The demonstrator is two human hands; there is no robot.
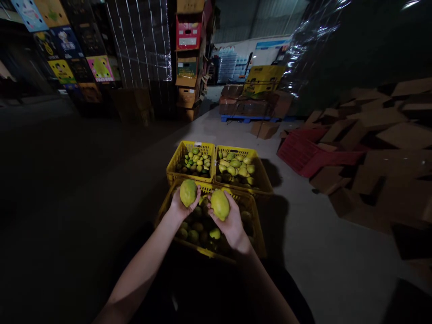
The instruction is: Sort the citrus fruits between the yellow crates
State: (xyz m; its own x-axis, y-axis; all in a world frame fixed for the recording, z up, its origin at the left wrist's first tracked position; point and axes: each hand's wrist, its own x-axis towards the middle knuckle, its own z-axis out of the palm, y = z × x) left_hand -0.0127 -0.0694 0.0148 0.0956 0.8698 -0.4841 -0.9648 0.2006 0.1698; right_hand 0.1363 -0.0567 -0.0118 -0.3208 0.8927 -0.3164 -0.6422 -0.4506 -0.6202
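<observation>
The left arm [147, 258] and right arm [261, 283] reached forward over the near crate [260, 234]. The left hand [180, 209], palm up near the crate's far-left corner, cupped a green-yellow fruit [188, 192]; its fingers curled round it, tips showing on the fruit's right side. The right hand [233, 220], by the middle of the far edge, held a yellow fruit [220, 204], thumb along its right side, fingers curved at its left. How far the fingers were spread beneath either fruit, I could not tell
</observation>
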